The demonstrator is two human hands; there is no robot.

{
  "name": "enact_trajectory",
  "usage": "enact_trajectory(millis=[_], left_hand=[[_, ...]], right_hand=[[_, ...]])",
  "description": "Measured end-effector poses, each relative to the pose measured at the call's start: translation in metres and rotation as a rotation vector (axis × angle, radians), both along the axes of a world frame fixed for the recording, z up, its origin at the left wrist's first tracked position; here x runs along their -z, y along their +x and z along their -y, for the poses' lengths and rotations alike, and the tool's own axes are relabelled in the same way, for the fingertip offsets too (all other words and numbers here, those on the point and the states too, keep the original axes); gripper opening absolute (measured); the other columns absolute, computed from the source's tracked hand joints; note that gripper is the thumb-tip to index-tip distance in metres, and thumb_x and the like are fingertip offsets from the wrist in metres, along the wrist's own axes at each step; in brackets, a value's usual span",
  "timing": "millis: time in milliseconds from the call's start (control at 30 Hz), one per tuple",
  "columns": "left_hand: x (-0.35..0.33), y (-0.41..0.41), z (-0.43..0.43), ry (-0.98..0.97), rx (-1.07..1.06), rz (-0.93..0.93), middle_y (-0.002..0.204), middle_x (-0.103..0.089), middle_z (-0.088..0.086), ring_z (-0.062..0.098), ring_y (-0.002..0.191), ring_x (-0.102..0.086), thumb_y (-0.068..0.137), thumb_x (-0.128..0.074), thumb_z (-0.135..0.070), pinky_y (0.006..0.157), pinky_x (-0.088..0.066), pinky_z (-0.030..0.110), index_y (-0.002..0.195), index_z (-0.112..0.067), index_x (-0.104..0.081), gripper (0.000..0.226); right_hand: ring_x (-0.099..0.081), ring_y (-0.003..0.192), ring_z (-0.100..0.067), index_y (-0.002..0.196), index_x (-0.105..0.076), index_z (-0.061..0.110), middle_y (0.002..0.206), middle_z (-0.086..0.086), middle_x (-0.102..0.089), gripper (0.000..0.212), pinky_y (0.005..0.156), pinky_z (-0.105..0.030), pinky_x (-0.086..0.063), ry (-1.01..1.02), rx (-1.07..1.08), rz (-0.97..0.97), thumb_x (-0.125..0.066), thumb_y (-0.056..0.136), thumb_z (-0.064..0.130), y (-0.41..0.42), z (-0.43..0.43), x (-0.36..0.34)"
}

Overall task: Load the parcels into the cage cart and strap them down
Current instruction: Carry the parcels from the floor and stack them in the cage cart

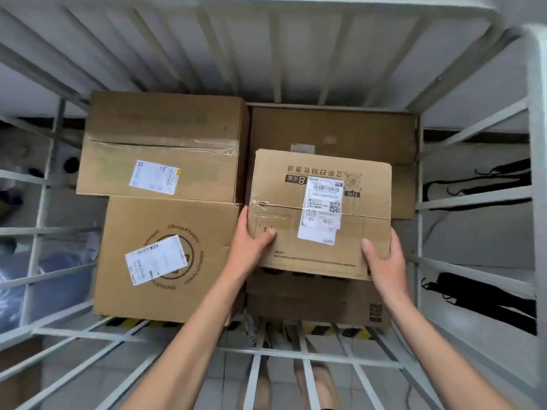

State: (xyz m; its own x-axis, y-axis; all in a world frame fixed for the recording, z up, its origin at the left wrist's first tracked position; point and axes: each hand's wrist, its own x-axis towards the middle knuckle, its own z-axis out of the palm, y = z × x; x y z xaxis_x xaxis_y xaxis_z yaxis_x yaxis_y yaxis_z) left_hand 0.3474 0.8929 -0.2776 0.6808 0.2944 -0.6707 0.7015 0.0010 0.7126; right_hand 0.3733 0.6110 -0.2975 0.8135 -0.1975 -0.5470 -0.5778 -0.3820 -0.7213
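I look down into a white metal cage cart. Both hands hold a taped cardboard parcel with a white shipping label. My left hand grips its left side, thumb on top. My right hand grips its right front corner. The parcel sits over two lower brown boxes, one at the back right and one at the front right. On the left stand a taped labelled box at the back and a box with a round printed logo in front.
Black straps hang outside the cart's right bars, with more black strap lower down. The front bars cross under my forearms. Tiled floor with yellow-black hazard tape shows below. Blurred objects lie beyond the left bars.
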Motion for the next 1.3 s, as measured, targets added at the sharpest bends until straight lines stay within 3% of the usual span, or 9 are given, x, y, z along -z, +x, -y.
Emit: enact_trajectory(millis=[100,267,400,567,700,800,867,1000,1300], left_hand=[[-0.002,-0.019,0.003,0.061,-0.014,0.008,0.153,-0.045,-0.007,0.011,0.137,-0.045,0.089,-0.075,-0.026,0.118,-0.036,0.043,0.158,-0.027,-0.024,0.086],[0.001,-0.033,-0.004,0.147,-0.039,0.004,0.16,-0.035,-0.005,0.013,0.146,-0.034,0.09,-0.074,-0.03,0.121,-0.027,0.036,0.159,-0.026,-0.023,0.086],[0.007,-0.027,-0.013,0.334,0.001,-0.023,0.158,-0.029,0.003,0.018,0.148,-0.023,0.092,-0.07,-0.031,0.113,-0.017,0.025,0.16,-0.018,-0.02,0.085],[0.014,-0.024,-0.019,0.365,0.076,-0.048,0.161,-0.021,0.002,0.019,0.15,-0.015,0.095,-0.065,-0.036,0.119,-0.016,0.035,0.161,-0.017,-0.011,0.088],[0.0,-0.032,-0.019,0.319,0.18,-0.127,0.169,-0.005,0.003,0.024,0.155,0.0,0.095,-0.063,-0.035,0.124,-0.007,0.045,0.161,-0.018,0.005,0.096],[-0.035,-0.041,-0.021,0.313,0.215,-0.147,0.17,0.001,0.004,0.025,0.155,0.006,0.095,-0.062,-0.035,0.123,-0.003,0.045,0.16,-0.019,0.008,0.097],[-0.062,-0.045,-0.023,0.322,0.232,-0.125,0.17,0.0,0.003,0.023,0.155,0.005,0.095,-0.061,-0.036,0.123,-0.005,0.045,0.161,-0.019,0.006,0.095],[-0.13,-0.06,-0.026,0.323,0.254,-0.023,0.169,-0.01,0.004,0.023,0.156,-0.006,0.096,-0.061,-0.038,0.125,-0.012,0.044,0.161,-0.017,-0.006,0.088],[-0.237,-0.144,-0.014,0.238,0.418,0.278,0.159,-0.038,-0.001,0.02,0.147,-0.035,0.096,-0.061,-0.024,0.119,-0.032,0.048,0.157,-0.025,-0.028,0.07]], right_hand=[[-0.052,0.099,0.025,0.141,-0.042,0.039,0.117,0.034,-0.054,0.055,0.08,-0.011,-0.039,0.01,-0.012,-0.026,-0.067,0.092,0.035,-0.009,-0.001,0.001],[-0.051,0.107,0.016,0.148,-0.037,0.033,0.124,0.02,-0.057,0.063,0.082,-0.011,-0.039,0.003,-0.086,-0.021,-0.066,0.092,0.036,-0.004,-0.013,0.002],[-0.054,0.111,0.003,0.151,-0.031,0.032,0.13,0.016,-0.053,0.069,0.095,-0.025,-0.041,-0.009,-0.12,-0.011,-0.065,0.091,0.042,-0.002,-0.028,0.006],[-0.052,0.121,-0.008,0.152,-0.026,0.031,0.134,0.014,-0.052,0.076,0.102,-0.033,-0.041,-0.008,-0.164,-0.022,-0.065,0.089,0.049,-0.003,-0.029,0.01],[-0.05,0.126,-0.011,0.154,-0.026,0.03,0.14,0.01,-0.052,0.076,0.107,-0.037,-0.041,-0.021,-0.188,-0.083,-0.067,0.091,0.043,-0.006,-0.027,-0.005],[-0.037,0.14,-0.016,0.157,-0.019,0.03,0.158,0.003,-0.035,0.082,0.113,-0.042,-0.033,-0.078,-0.173,-0.079,-0.067,0.091,0.04,-0.013,-0.033,-0.04],[-0.028,0.147,-0.021,0.158,-0.015,0.031,0.162,0.002,-0.027,0.084,0.117,-0.048,-0.029,-0.095,-0.168,-0.055,-0.066,0.092,0.039,-0.019,-0.042,-0.069],[-0.027,0.148,-0.019,0.158,-0.017,0.028,0.161,0.004,-0.03,0.082,0.119,-0.05,-0.028,-0.058,-0.205,0.069,-0.064,0.092,0.034,-0.045,-0.065,-0.139],[-0.025,0.148,-0.012,0.157,-0.021,0.03,0.162,0.009,-0.027,0.076,0.12,-0.039,-0.026,-0.043,-0.194,0.287,-0.062,0.092,0.032,-0.164,-0.11,-0.25]])
